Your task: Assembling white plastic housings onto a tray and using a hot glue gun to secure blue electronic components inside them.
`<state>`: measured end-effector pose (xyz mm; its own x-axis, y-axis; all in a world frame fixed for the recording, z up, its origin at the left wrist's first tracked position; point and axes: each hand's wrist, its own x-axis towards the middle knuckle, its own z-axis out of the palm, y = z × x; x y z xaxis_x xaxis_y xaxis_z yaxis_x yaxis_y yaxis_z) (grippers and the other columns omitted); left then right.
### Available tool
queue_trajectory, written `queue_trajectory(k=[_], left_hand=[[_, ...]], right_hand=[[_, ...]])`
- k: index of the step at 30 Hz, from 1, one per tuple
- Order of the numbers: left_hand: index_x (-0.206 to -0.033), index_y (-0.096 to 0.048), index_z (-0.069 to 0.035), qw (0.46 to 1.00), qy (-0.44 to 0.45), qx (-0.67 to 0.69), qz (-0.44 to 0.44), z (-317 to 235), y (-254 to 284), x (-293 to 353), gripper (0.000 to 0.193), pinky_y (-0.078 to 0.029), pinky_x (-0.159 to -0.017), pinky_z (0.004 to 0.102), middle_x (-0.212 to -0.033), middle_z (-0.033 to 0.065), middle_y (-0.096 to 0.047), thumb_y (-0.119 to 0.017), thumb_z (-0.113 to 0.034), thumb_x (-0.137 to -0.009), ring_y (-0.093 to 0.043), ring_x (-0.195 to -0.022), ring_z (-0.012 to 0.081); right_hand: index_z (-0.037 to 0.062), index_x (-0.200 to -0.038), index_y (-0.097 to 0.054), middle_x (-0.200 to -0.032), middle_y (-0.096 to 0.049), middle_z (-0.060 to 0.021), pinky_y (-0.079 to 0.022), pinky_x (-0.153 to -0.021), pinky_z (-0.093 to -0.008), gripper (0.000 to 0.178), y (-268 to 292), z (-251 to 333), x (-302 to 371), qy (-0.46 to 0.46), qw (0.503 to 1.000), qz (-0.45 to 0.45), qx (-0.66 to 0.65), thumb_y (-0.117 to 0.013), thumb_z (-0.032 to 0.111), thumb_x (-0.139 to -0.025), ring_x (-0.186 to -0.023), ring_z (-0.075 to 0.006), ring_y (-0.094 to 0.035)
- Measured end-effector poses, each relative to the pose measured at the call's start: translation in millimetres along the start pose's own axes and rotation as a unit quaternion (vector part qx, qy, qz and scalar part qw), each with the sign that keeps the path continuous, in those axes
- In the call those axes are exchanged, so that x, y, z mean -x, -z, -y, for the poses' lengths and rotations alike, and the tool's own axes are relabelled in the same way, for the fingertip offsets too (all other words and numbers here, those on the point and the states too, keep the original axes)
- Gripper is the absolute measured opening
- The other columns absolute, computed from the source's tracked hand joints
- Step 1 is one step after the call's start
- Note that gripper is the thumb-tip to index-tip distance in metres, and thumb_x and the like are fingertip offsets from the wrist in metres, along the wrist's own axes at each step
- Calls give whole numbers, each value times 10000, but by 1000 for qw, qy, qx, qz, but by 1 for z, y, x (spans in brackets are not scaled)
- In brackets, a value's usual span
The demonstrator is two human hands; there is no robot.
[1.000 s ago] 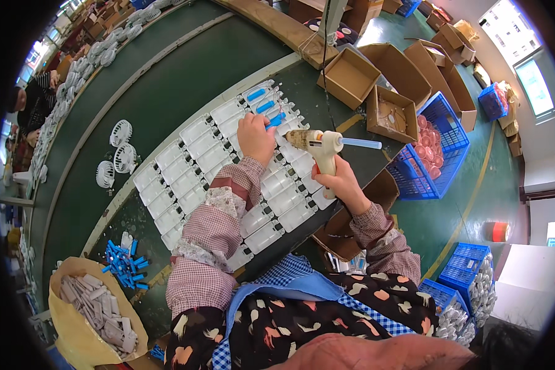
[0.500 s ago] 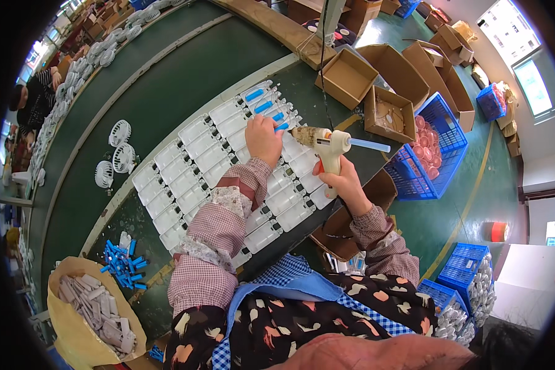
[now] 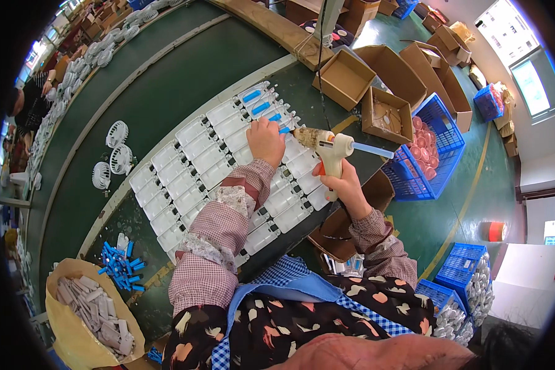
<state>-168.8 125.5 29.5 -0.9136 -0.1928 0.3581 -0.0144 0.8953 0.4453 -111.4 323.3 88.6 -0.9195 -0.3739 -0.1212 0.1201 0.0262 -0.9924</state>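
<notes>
My right hand (image 3: 346, 186) grips the handle of a white hot glue gun (image 3: 332, 155), a translucent glue stick (image 3: 374, 150) poking out of its rear. The stained nozzle points left, close to a blue cylindrical battery (image 3: 284, 130). My left hand (image 3: 266, 143) is closed around that battery, its fingers partly hidden from above. Under and around both hands, white plastic housings (image 3: 197, 140) lie in rows on the green bench. At the far end of the rows, several housings hold a blue cylinder (image 3: 261, 108) each.
A pile of blue cylinders (image 3: 122, 265) and a yellow sack (image 3: 65, 317) of grey-white parts are at lower left. Small white fans (image 3: 121, 159) rest on the green belt (image 3: 160, 80). Cardboard boxes (image 3: 386, 117) and a blue crate (image 3: 447, 163) of pink parts stand right.
The left hand and its battery have shifted slightly right and down in view. The glue gun has tilted a little, its glue stick end lower.
</notes>
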Motion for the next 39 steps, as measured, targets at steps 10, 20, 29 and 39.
queue_trajectory(k=[10, 20, 29, 39], left_hand=[[-804, -619, -93, 1000, 2, 13, -6, -2, -2, -1, 190, -372, -770, 382, -920, 56, -520, -717, -198, -679, -471, -924, 248], [-779, -641, -91, 1000, -9, -9, 20, -1, -2, 1, 161, -373, -777, 396, -905, 50, -539, -707, -199, -679, -470, -937, 252], [-723, -636, -109, 1000, -20, -11, -11, -2, -4, 1, 144, -386, -733, 390, -847, 46, -544, -734, -180, -647, -488, -881, 250], [-838, -600, -127, 997, -26, 62, -26, -4, 26, 0, 219, -398, -755, 379, -910, 49, -539, -723, -149, -659, -485, -899, 257]], right_hand=[[-1, -1008, -493, -895, -576, -57, -412, -776, -270, 337, 2, -4, -3, 5, 1000, 2, 6, -555, 50, -680, -841, -135, -523], [5, -960, -523, -843, -578, -24, -431, -703, -244, 277, 2, -6, -13, 16, 1000, -5, 16, -577, 32, -690, -766, -101, -527], [9, -964, -527, -802, -562, -3, -433, -614, -233, 288, 4, -11, -15, 1, 999, -19, 49, -614, 64, -695, -681, -83, -515], [7, -949, -536, -791, -554, -9, -432, -626, -244, 275, 9, -9, -5, -7, 996, -42, 73, -612, 67, -692, -685, -85, -512]])
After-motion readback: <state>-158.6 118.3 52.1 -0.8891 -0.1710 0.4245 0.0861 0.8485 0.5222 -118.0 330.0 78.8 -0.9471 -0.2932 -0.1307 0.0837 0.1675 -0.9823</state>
